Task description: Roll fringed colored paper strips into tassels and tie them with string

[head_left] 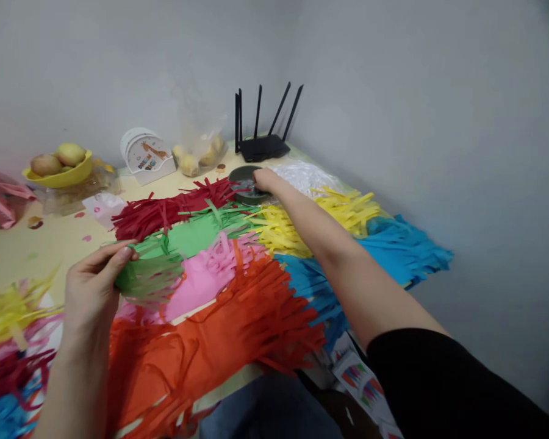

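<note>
This looks like a room in a home, used for paper crafts. A black router (264,145) stands against the grey wall at the back of the counter (36,247). Left of the router sit a bag of fruit (200,152) and a yellow fruit bowl (60,172); in front of the router lie fringed paper sheets (238,299).

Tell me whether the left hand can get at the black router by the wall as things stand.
Probably not without letting go: the left hand pinches green fringed paper, and the router stands at the far edge, beyond the right hand at the round tin.
</note>
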The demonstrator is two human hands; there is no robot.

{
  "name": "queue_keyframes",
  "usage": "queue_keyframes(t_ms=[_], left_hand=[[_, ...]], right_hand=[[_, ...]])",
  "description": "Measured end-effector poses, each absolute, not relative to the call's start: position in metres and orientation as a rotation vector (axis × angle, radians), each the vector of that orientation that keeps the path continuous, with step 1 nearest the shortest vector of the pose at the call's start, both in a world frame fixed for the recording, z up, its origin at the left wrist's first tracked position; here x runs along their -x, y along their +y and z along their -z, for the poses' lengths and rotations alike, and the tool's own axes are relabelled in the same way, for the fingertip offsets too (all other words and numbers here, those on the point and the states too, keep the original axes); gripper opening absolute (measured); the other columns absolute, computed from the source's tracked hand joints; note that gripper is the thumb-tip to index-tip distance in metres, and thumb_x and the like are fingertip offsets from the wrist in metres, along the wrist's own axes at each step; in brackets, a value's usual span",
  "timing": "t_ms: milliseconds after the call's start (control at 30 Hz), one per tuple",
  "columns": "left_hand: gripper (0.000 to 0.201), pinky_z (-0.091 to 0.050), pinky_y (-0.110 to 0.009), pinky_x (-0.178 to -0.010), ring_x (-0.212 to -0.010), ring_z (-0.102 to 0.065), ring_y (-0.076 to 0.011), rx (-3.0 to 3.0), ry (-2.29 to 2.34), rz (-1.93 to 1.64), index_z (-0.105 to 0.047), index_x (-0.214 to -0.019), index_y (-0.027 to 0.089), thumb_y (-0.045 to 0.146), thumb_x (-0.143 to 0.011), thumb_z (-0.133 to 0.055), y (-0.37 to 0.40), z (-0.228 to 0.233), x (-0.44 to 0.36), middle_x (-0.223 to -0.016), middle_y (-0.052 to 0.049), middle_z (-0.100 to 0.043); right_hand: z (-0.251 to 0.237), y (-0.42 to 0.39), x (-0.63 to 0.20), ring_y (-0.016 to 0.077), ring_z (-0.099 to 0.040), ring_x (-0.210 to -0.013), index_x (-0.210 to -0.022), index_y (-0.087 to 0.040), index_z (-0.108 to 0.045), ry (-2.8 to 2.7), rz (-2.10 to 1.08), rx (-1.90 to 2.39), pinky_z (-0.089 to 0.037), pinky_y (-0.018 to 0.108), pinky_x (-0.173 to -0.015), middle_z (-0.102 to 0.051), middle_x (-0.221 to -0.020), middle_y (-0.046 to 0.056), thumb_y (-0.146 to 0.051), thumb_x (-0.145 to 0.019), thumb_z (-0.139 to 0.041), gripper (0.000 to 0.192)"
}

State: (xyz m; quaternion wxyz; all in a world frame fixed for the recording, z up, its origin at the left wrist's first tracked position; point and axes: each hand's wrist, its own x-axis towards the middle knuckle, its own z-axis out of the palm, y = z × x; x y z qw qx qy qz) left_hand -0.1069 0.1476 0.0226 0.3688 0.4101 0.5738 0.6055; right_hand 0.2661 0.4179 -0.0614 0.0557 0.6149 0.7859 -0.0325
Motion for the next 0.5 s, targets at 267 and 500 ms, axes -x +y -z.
queue_keyframes(t_ms=[267, 500], left_hand=[[0.02, -0.044, -0.022, -0.061, -0.067, -0.058, -0.0126, -1.086, 1.45, -1.549, -0.081, -0.076, 0.019, 0.026, -0.058, -0.087, 0.147, -0.022, 0.108, -0.07, -0.002, -0.071], [0.024, -0.042, -0.021, -0.058, -0.065, -0.058, -0.012, -1.076, 1.45, -1.498, -0.081, -0.079, 0.019, 0.029, -0.059, -0.089, 0.147, -0.018, 0.109, -0.068, -0.002, -0.071]], right_hand=[[0.06, 0.421, -0.243, 0.0243, -0.063, -0.116, -0.124, -0.012, -0.063, 2.29, 0.163, -1.945, -0.054, 0.046, -0.099, -0.063, -0.129, 0.013, -0.037, -0.095, -0.065, 0.039], [0.047, 0.404, -0.253, 0.0282, -0.064, -0.121, -0.111, -0.005, -0.074, 2.399, 0.374, -2.118, -0.046, 0.041, -0.109, -0.072, -0.12, 0.02, -0.018, -0.09, -0.067, 0.025]])
